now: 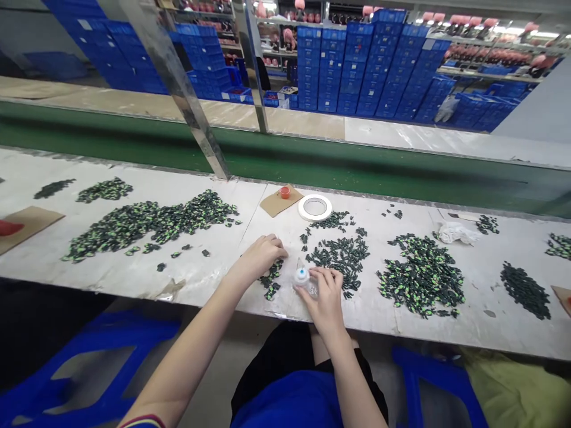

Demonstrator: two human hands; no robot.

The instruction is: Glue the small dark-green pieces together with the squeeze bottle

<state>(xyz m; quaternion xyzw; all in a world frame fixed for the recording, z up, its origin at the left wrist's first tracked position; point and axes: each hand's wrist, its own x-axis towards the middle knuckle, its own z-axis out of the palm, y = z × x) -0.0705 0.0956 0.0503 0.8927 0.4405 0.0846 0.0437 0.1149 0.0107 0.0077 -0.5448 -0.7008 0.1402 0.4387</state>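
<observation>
My right hand [328,292] is closed around a small clear bottle [301,276] with a whitish top and a blue spot on it. To its left, my left hand [263,257] is bent down with its fingers together, just above a small pile of dark pieces with green marks [270,282]. Whatever its fingertips pinch is hidden. Plain dark green pieces [341,257] lie scattered beyond and to the right of my right hand. A roll of white tape [314,207] rests flat behind them.
A red cup [284,192] stands on brown cardboard [272,204]. Larger piles of green-marked pieces lie left [147,224] and right [422,276]. A crumpled white cloth [457,232] is farther right. A metal post [191,113] and a green channel [357,169] border the table's far side.
</observation>
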